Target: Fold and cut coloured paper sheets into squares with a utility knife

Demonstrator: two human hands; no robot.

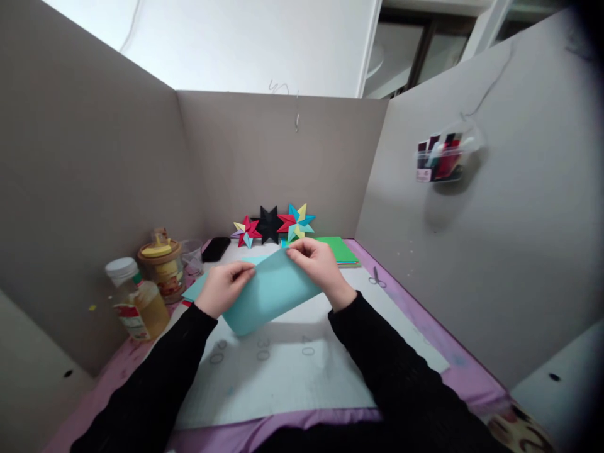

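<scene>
The bench (415, 318) is spread with a purple cloth, and a white mat (283, 377) printed with the numbers 20, 30 and 40 lies over its middle. At the left edge stand a white-capped bottle (136, 302) of yellowish liquid, a jar (160, 264) with a yellow lid and a clear cup (191, 255); a black object (216, 248) lies just behind them. Three paper stars (268, 224) stand in a row at the back edge. A stack of green paper (337, 250) lies at the back right, with small scissors (376, 277) near it. A flat teal sheet (194, 288) shows on the mat beside the left hand (224, 288).
</scene>
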